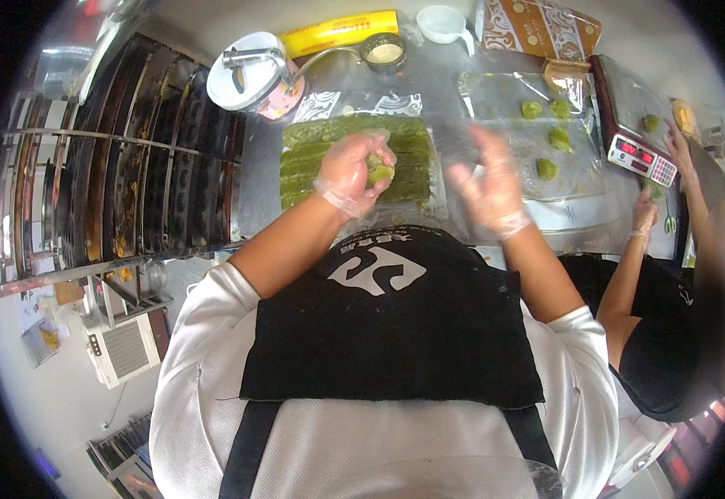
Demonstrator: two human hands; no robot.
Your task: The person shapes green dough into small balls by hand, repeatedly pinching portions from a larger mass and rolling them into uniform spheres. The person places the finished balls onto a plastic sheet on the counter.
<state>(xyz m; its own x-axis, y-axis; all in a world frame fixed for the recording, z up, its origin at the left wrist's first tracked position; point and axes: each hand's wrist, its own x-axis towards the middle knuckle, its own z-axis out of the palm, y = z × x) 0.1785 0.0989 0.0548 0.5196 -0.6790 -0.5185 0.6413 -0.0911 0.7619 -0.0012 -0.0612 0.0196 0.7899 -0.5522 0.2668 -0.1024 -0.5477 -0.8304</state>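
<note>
My left hand [353,168], in a clear plastic glove, curls around a lump of green dough [380,173]. Beneath it lies a slab of green dough strips [409,156] on a patterned plastic sheet [322,106]. To the right, my right hand [487,181] hovers gloved and slightly blurred, with fingers and thumb apart and nothing seen in it. Several green dough lumps, one of them a loose piece [547,169], rest on a clear plastic sheet [506,100] beyond my right hand.
A co-worker's gloved hand [645,215] holds something green beside a digital scale [634,100] bearing another lump. Behind the slab stand a lidded tub [250,72], a yellow film box [340,32], a dark bowl [383,53] and a white cup [442,25]. A tray rack [150,143] stands left.
</note>
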